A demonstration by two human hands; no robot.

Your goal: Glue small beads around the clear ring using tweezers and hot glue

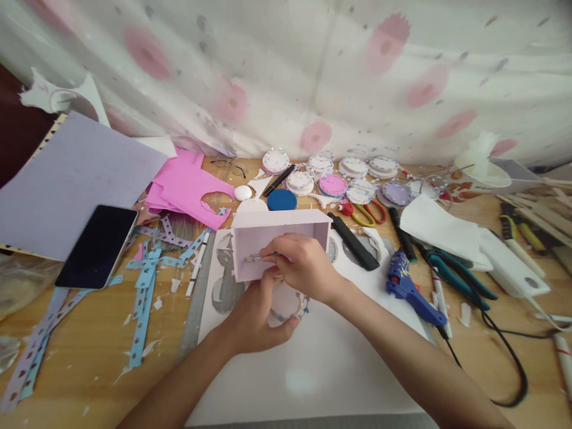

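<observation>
My left hand [257, 313] holds a small round piece [290, 313] with a beaded, wavy rim between thumb and fingers, low over the white sheet [313, 369]. Just above it, my right hand [304, 265] is closed in a pinch on a thin tool [269, 255], whose tip points left into a pale lilac open box [281, 219]. Small beads [248, 259] show inside the box near that tip. The box stands upright beyond both hands, and my right hand hides part of its inside.
Decorated round discs [333, 185] line the back. On the right are a blue glue gun [413, 289], teal pliers [460, 277] and scissors [364, 214]. A phone [97, 245], pink sheets [192, 185] and blue punched strips [145, 298] lie left. A black marker [353, 241] is behind the box.
</observation>
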